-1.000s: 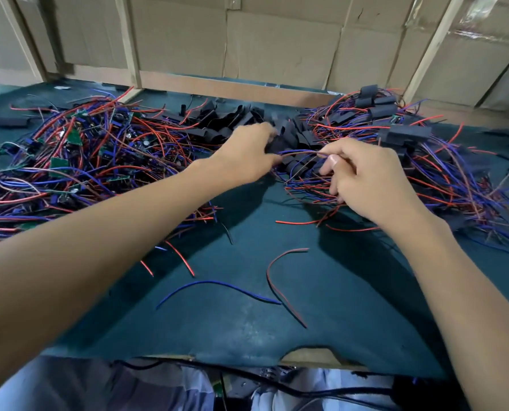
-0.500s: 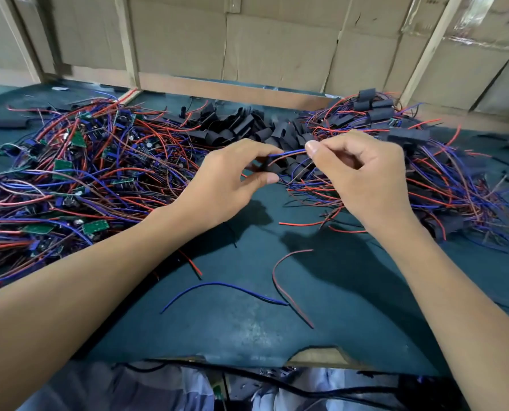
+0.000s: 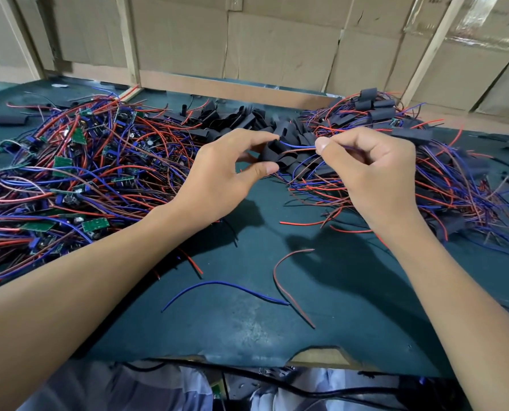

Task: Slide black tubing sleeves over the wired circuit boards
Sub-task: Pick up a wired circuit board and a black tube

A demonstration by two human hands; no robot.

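Note:
My left hand (image 3: pixel 226 176) pinches a black tubing sleeve (image 3: pixel 269 151) between thumb and fingers, just above the green table. My right hand (image 3: pixel 369 170) pinches the blue and red wires (image 3: pixel 297 146) of a board, and their ends run into the sleeve's mouth. The board on those wires is hidden under my right hand. A heap of loose black sleeves (image 3: pixel 229 120) lies behind my hands. Bare green circuit boards with red and blue wires (image 3: pixel 69 170) are piled at the left. Sleeved boards (image 3: pixel 378 114) are piled at the right.
The green mat (image 3: pixel 247 327) in front of my hands carries a loose blue wire (image 3: pixel 223 284) and a loose red wire (image 3: pixel 289 289). Cardboard walls (image 3: pixel 277 43) and wooden posts close the back. A stray black sleeve (image 3: pixel 8 119) lies far left.
Both hands have lifted from the sleeve heap and drawn toward me. My left hand has picked up a sleeve and my right hand has brought wire ends to it.

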